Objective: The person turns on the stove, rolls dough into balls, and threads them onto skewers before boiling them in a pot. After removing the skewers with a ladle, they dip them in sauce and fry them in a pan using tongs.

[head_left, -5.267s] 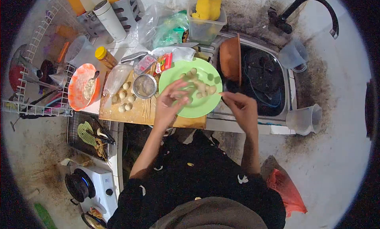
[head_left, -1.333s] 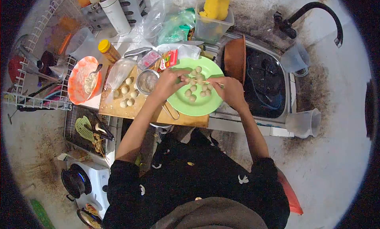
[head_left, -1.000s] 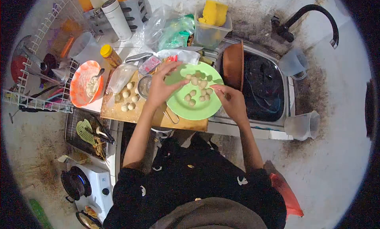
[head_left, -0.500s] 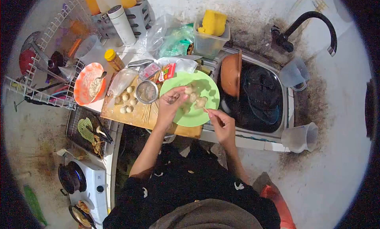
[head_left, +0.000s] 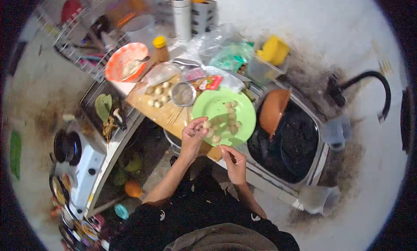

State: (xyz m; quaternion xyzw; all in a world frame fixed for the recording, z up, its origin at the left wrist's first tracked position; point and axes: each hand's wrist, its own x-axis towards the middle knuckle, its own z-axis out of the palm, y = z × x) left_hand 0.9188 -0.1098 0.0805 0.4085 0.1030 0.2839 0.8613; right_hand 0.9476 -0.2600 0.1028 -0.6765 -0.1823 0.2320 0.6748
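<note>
My left hand [head_left: 194, 136] pinches the top ball of a skewer of pale round balls [head_left: 211, 132] over the near left rim of the green plate [head_left: 200, 104]. In my right hand [head_left: 235, 164] is the lower end of the stick, gripped between thumb and fingertips. More skewered balls [head_left: 232, 117] lie on the plate. Left of it, loose balls [head_left: 159, 95], a small round sieve [head_left: 182, 94] and thin bare sticks [head_left: 174, 115] rest on the wooden board [head_left: 145, 105].
An orange bowl [head_left: 117, 67] with a spoon stands at the back left. To the right, a brown bowl [head_left: 273, 112] leans in the sink [head_left: 320, 157] below a black faucet [head_left: 362, 77]. The stove [head_left: 87, 164] shows a blue flame at lower left.
The camera view has turned, so the counter appears shifted and tilted. The held skewer is now nearer the plate's near left edge, uncovering the skewered balls on the plate. Both hands keep their hold.
</note>
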